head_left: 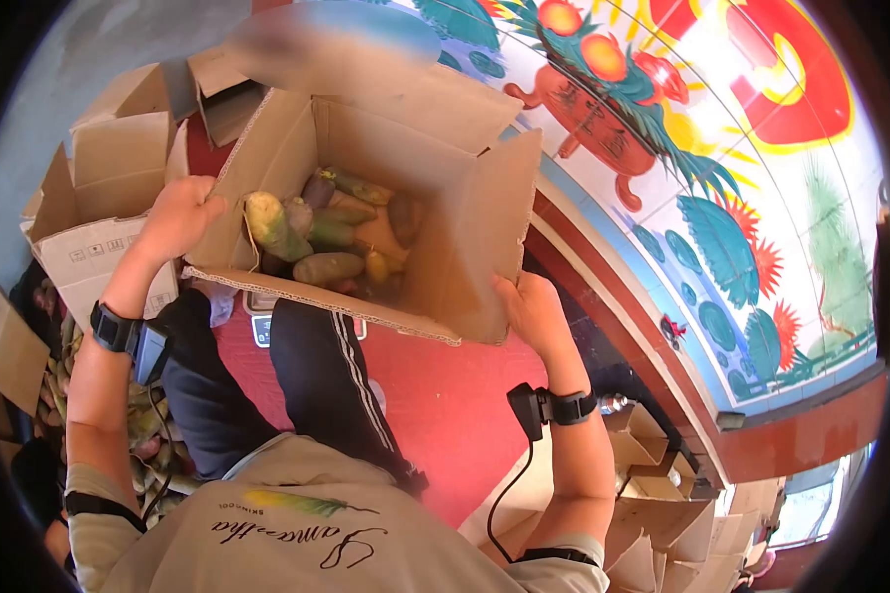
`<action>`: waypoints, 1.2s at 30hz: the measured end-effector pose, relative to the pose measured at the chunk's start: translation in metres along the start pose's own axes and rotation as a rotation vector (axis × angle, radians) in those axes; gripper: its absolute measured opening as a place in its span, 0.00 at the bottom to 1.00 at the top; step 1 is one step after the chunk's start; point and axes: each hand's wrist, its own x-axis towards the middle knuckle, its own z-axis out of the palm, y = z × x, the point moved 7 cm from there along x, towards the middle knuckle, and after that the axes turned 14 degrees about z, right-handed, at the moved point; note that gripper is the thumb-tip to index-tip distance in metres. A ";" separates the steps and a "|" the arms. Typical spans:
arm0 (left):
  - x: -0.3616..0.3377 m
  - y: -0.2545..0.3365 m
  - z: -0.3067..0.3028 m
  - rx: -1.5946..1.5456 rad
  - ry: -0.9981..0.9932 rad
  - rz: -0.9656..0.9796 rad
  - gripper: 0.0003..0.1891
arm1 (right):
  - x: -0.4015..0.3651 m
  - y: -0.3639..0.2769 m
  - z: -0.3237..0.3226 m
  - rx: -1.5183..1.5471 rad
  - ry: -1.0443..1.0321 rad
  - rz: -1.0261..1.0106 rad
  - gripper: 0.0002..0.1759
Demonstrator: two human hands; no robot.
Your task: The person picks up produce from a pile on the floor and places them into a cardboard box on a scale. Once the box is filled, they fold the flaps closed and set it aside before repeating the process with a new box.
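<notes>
A large open cardboard box is held up in front of me, tilted so that its inside faces me. My left hand grips its left edge, fingers wrapped round the cardboard. On the opposite side my right hand pinches the right edge near the lower corner. Inside lie several long, thick vegetables, green, brownish and yellow; their exact kind I cannot make out. Below the box, a scale with a small display shows partly, the rest of it hidden.
Open cardboard boxes stand to the left, above a heap of similar vegetables. More open boxes crowd the lower right. A red cloth covers the surface below. A painted tiled wall rises on the right.
</notes>
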 end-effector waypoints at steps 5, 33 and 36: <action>0.032 0.025 0.029 -0.043 -0.048 0.131 0.11 | -0.037 0.044 -0.014 0.033 0.070 0.089 0.21; 0.119 0.161 0.324 -0.250 -0.612 0.362 0.13 | -0.115 0.239 -0.014 -0.255 0.011 0.767 0.25; 0.120 0.155 0.326 -0.274 -0.613 0.368 0.13 | -0.106 0.245 -0.029 -0.286 0.055 0.752 0.25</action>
